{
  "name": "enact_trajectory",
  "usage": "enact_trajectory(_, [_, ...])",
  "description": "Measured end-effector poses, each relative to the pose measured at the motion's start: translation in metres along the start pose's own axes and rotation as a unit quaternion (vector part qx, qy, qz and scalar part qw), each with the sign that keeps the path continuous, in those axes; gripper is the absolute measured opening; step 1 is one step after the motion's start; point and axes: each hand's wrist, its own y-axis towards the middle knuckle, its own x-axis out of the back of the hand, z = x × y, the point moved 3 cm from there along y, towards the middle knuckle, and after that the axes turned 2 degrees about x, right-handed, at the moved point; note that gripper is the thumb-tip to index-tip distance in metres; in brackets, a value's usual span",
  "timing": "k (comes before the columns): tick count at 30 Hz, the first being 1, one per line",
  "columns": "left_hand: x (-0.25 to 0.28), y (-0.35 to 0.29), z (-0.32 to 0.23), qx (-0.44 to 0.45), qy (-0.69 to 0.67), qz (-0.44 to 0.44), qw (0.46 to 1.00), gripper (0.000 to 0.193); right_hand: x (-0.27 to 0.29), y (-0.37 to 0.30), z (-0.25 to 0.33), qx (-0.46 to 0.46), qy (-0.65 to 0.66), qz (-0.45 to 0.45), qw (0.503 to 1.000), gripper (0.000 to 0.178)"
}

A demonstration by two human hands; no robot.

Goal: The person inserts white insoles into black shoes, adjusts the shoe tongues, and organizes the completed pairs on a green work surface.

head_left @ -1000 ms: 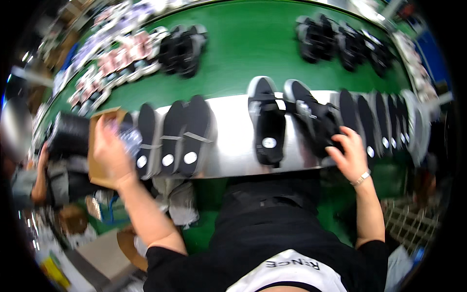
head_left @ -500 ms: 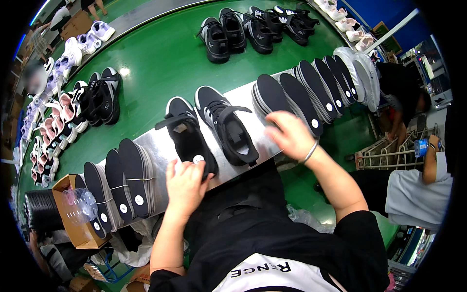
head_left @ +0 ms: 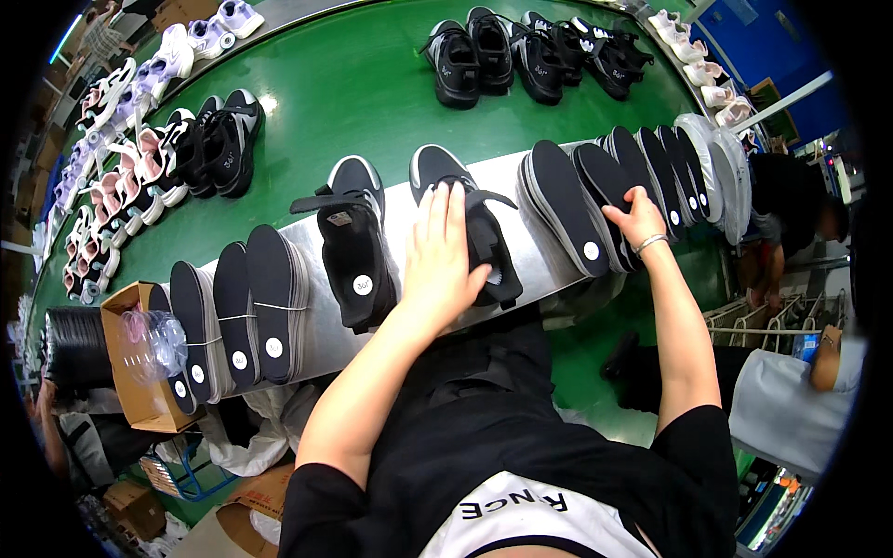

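Note:
Two black-and-grey sneakers with loosened straps lie side by side on the metal bench. My left hand (head_left: pixel 439 249) lies with fingers outstretched over the right sneaker (head_left: pixel 488 244), covering part of its tongue and opening. A round white sticker shows at the heel inside the left sneaker (head_left: pixel 352 256). Over a row of stacked black insoles, my right hand (head_left: pixel 640 219) has thumb and fingers closed on an insole (head_left: pixel 603 175) from the second stack. Its heel end is hidden by the hand. Just left of that stands another insole stack (head_left: pixel 556 200).
Strapped insole stacks (head_left: pixel 277 298) and a cardboard box (head_left: pixel 149 400) with clear plastic occupy the bench's left end. Finished-looking black sneakers (head_left: pixel 470 60) stand on the green surface (head_left: pixel 344 84) beyond. A wire cart (head_left: pixel 772 321) and another person (head_left: pixel 800 391) are at right.
My left hand has moved from the left sneaker's heel onto the right sneaker. My right hand has gone right, from above the first insole stack to the second. The view has shifted.

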Motion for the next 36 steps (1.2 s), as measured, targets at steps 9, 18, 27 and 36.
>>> enact_trajectory(9, [-0.017,0.039,0.016,0.113,-0.215,-0.05,0.969,0.024,0.084,-0.08,0.072,-0.002,0.56,0.337,0.757,0.02])
enact_trajectory(18, [-0.026,0.037,0.012,0.158,-0.247,0.034,0.956,0.024,0.075,-0.078,0.112,-0.027,0.357,0.516,0.778,0.022])
enact_trajectory(27, [-0.033,0.044,0.008,0.153,-0.21,0.035,0.965,0.029,0.042,-0.076,0.125,0.175,0.163,0.436,0.868,0.027])
enact_trajectory(36, [-0.046,0.036,0.008,0.166,-0.233,-0.006,0.958,0.031,0.013,-0.104,0.145,0.415,-0.102,0.124,0.896,0.024])
